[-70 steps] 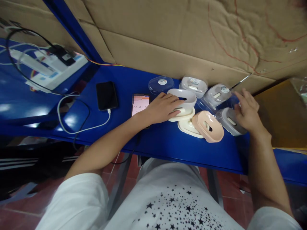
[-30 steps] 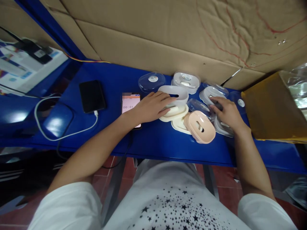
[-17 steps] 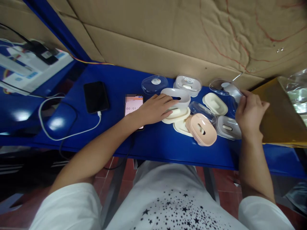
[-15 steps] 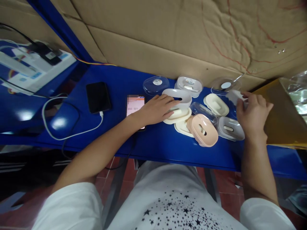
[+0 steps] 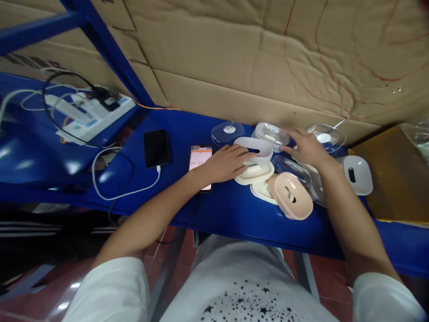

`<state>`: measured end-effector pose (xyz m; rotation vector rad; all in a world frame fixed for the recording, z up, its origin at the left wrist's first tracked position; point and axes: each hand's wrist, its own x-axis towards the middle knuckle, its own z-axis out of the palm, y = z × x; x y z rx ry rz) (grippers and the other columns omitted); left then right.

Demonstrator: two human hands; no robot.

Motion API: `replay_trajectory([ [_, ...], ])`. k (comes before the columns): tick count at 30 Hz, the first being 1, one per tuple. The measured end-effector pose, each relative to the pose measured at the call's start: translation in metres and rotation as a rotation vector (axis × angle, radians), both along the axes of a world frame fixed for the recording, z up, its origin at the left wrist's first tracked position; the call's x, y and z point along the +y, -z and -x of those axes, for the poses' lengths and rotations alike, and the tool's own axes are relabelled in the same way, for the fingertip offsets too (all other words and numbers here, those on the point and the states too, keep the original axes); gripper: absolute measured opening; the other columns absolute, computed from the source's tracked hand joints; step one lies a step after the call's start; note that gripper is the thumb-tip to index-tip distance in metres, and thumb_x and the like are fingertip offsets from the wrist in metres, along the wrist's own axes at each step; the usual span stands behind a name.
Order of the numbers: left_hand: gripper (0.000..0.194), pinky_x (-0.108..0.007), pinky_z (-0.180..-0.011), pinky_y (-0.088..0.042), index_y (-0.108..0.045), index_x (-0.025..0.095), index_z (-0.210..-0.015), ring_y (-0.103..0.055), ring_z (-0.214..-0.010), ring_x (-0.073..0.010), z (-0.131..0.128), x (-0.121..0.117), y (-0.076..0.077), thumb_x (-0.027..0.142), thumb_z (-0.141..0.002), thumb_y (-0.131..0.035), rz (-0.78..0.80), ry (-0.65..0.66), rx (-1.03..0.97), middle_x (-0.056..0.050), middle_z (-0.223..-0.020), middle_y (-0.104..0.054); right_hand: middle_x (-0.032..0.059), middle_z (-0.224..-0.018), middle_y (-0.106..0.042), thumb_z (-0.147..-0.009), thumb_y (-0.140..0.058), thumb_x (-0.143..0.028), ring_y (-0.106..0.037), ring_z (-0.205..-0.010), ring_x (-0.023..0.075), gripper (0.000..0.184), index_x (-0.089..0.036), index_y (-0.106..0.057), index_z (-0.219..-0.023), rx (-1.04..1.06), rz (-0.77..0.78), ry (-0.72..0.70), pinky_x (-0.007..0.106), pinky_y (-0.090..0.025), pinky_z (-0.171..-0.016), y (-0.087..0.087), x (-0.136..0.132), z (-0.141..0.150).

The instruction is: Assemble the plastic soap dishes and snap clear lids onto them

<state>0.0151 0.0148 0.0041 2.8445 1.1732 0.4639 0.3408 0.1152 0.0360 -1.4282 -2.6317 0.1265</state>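
Observation:
My left hand (image 5: 228, 164) rests with its fingers over a white slotted soap dish lid (image 5: 254, 149), and its thumb side lies by a cream soap dish base (image 5: 253, 173) beneath. My right hand (image 5: 304, 149) is spread open above the back of the group, fingertips close to a clear-lidded dish (image 5: 271, 134). A peach soap dish (image 5: 290, 197) lies tilted on a second cream base (image 5: 262, 194). A clear lid (image 5: 291, 170) sits under my right wrist. My forearm hides most of what lies beyond it.
On the blue table (image 5: 234, 219) lie a clear lid with a round label (image 5: 229, 132), another clear lid (image 5: 324, 137) and a white slotted lid (image 5: 355, 175). A timer phone (image 5: 200, 167), a charging black phone (image 5: 156, 148) and a power strip (image 5: 90, 112) are left. Cardboard (image 5: 234, 76) forms the back wall.
My right hand has moved left, away from the far right, and the white slotted lid now lies there. My left hand has stayed on the dish. The view has shifted slightly.

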Motion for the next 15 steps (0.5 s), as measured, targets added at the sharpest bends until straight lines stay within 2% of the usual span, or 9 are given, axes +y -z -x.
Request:
replay_trajectory([
  [2,0.046,-0.044,-0.109,-0.050,-0.054,0.018,-0.157,-0.062,-0.134,-0.0309,0.001,0.000,0.001,0.029,-0.113,-0.054,-0.027,-0.002,0.006,-0.016,-0.146,-0.066,0.0204,-0.150,-0.068,-0.103,-0.065,-0.044,-0.067,-0.132,0.0371,0.059,-0.015,-0.062,-0.154,0.000,-0.001,0.002,0.053,-0.049,-0.116,-0.005,-0.002,-0.008],
  [5,0.044,-0.044,-0.109,-0.049,-0.057,0.016,-0.155,-0.062,-0.134,-0.0317,0.002,0.000,0.003,0.029,-0.113,-0.054,-0.040,-0.001,0.017,-0.016,-0.146,-0.067,0.0198,-0.140,-0.075,-0.108,-0.057,-0.039,-0.072,-0.119,0.0323,0.047,-0.012,-0.067,-0.146,0.000,-0.004,0.032,0.045,-0.053,-0.107,-0.012,-0.004,-0.015],
  [10,0.043,-0.045,-0.110,-0.050,-0.059,0.016,-0.154,-0.061,-0.134,-0.0323,0.001,0.001,0.005,0.029,-0.113,-0.054,-0.029,0.010,0.015,-0.016,-0.147,-0.066,0.0307,-0.139,-0.071,-0.110,-0.043,-0.028,-0.065,-0.132,0.0410,0.047,-0.004,-0.065,-0.144,0.028,-0.134,0.135,0.059,-0.044,-0.114,-0.017,-0.013,0.004],
  [12,0.043,-0.046,-0.110,-0.049,-0.059,0.016,-0.153,-0.062,-0.134,-0.0325,0.002,0.001,0.005,0.029,-0.113,-0.055,-0.037,0.012,0.008,-0.016,-0.147,-0.066,0.0267,-0.136,-0.074,-0.110,-0.044,-0.030,-0.068,-0.130,0.0380,0.044,-0.007,-0.070,-0.137,0.074,-0.117,0.065,0.054,-0.047,-0.114,-0.015,-0.019,0.017],
  [15,0.042,-0.046,-0.108,-0.049,-0.060,0.016,-0.152,-0.063,-0.132,-0.0328,0.003,0.002,0.005,0.029,-0.113,-0.055,-0.042,0.008,0.008,-0.015,-0.146,-0.067,0.0152,-0.137,-0.078,-0.110,-0.045,-0.031,-0.073,-0.126,0.0306,0.042,-0.015,-0.074,-0.136,0.106,-0.014,-0.088,0.042,-0.055,-0.109,-0.007,-0.027,0.031],
])
